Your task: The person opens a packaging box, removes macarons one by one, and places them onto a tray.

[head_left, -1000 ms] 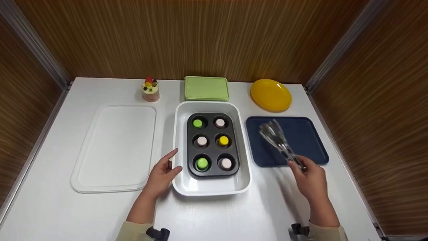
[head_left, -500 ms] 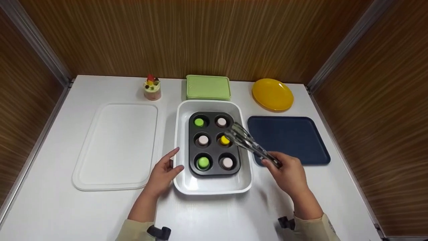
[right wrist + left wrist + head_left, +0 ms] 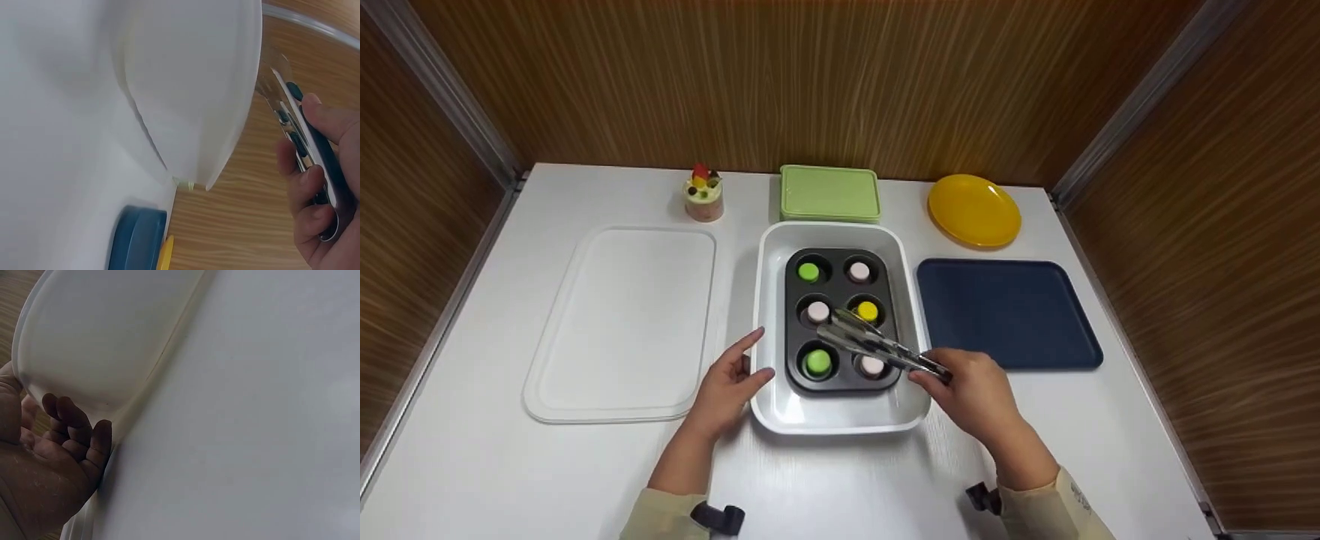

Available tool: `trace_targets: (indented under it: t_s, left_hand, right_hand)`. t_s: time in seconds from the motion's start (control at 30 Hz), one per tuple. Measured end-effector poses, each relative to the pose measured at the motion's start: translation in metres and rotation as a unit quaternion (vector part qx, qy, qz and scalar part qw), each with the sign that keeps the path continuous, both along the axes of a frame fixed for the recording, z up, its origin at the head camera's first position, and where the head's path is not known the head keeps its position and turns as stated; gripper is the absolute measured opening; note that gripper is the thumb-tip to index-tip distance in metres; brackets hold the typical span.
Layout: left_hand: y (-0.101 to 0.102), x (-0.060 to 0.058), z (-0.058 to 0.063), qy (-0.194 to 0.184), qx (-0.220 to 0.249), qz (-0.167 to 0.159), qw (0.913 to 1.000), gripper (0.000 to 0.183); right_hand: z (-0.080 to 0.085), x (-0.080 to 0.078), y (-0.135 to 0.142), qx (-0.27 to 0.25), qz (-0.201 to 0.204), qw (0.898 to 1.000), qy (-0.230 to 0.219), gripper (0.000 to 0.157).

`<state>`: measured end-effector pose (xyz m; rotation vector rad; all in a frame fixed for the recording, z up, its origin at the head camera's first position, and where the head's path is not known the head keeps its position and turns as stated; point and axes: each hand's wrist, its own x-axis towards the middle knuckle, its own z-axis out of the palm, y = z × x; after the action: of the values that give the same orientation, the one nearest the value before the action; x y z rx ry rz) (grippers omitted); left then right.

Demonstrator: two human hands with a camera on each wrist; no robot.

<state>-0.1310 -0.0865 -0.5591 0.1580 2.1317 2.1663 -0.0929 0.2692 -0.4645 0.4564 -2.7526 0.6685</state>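
Observation:
My right hand (image 3: pixel 971 390) grips metal tongs (image 3: pixel 877 347), also seen in the right wrist view with dark inlays on their handles (image 3: pixel 315 152). The tongs' tips are slightly apart over a dark muffin tin (image 3: pixel 840 382), near its middle. Each cup of the tin holds a small round piece: green (image 3: pixel 818 363), yellow (image 3: pixel 868 311) or pale pink (image 3: pixel 817 312). The tin lies in a deep white basin (image 3: pixel 840 424). My left hand (image 3: pixel 727 390) holds the basin's left side, thumb over the rim, other fingers curled against the outer wall (image 3: pixel 84 354).
A white lid-like tray (image 3: pixel 622 322) lies left, a dark blue tray (image 3: pixel 1005 315) right. Along the back stand a fruit-topped dessert cup (image 3: pixel 703 201), a green lidded box (image 3: pixel 829 193) and a yellow plate (image 3: pixel 975 210). Wood-patterned panels (image 3: pixel 840 82) enclose the table.
My right hand has carried the tongs left from over the blue tray to over the muffin tin. The left hand has stayed on the basin's side.

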Motion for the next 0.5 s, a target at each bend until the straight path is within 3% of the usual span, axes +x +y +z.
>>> trace_targets:
  t_s: [0.5]
  left_hand:
    - [0.000, 0.000, -0.002, -0.004, 0.018, 0.001, 0.9998, 0.063]
  right_hand:
    - [-0.001, 0.001, -0.013, 0.054, 0.025, 0.998, -0.034, 0.015]
